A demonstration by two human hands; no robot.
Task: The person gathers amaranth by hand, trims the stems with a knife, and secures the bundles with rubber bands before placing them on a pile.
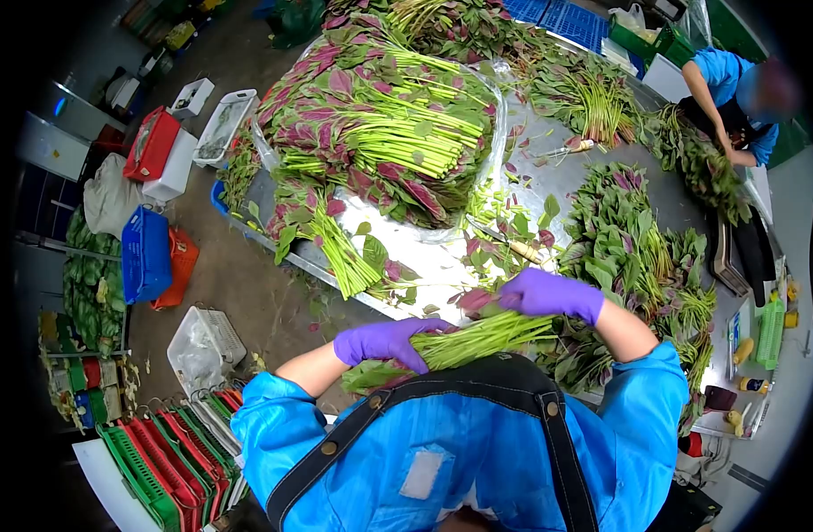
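Note:
Close to my body lies a bunch of red amaranth [495, 339], its green stems pointing right and its leaves to the left. My left hand [384, 343], in a purple glove, is closed around the leafy end of this bunch. Just over the stems, my right hand [548, 294], gloved in purple too, has its fingertips closed at a reddish leaf [477, 301]. A knife with a wooden handle [532, 254] lies on the metal table [548, 182] beyond my right hand. Loose leaves and cut stem pieces are scattered around it.
A large heap of amaranth [380, 115] on clear plastic fills the table's far side. A small bunch [346, 257] lies at its near left edge. More bunches [615, 239] line the right. Another knife [577, 148] lies farther back. A co-worker [734, 97] handles greens at right. Crates [146, 254] stand left.

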